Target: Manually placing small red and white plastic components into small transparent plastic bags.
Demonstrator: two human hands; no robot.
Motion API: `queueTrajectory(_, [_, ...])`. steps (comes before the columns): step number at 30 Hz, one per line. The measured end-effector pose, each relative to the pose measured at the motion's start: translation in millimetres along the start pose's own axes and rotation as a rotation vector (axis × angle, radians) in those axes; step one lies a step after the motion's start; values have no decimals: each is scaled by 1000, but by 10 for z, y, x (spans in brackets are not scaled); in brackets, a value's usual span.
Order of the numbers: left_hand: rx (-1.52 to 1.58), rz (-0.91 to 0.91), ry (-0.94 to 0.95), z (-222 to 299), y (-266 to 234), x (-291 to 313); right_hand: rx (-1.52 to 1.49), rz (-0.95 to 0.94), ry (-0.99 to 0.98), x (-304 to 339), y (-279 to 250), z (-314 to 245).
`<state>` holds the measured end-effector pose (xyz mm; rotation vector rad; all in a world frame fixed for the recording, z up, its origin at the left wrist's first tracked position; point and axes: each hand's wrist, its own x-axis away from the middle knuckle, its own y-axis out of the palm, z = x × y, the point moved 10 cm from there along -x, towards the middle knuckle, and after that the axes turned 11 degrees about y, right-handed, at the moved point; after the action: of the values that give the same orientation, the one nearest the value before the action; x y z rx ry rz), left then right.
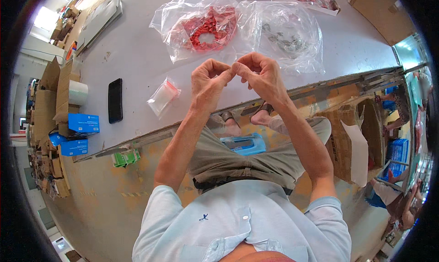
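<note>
My left hand [208, 84] and my right hand [264, 79] meet fingertip to fingertip above the near part of the table. Both are closed in a pinch, and whatever they hold, if anything, is too small or hidden to make out. Just beyond them lies a clear plastic bag of red plastic pieces [217, 26]. Beside it, to the right, is another clear bag with greyish small pieces [288, 35]. A stack of small clear bags with a red strip [163, 97] rests to the left of my left hand.
A black phone [115, 101] lies on the table's left side, near small blue boxes [83, 123] and an open cardboard box [64, 90]. Another cardboard box [379, 12] stands at the back right. Below the table edge at right is an open carton [340, 143].
</note>
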<state>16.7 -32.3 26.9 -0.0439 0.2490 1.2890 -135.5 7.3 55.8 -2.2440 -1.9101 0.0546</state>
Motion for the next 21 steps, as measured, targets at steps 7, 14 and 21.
queueTrajectory(7, [40, -57, 16, 37, 52, 45, -31, -59, 27, 18, 19, -34])
queueTrajectory(14, [-76, -92, 61, 67, 27, 48, 123, -58, -46, 26, 30, -50])
queueTrajectory(21, [-440, -25, 308, 309, -20, 99, 22, -97, 35, 56, 75, -25])
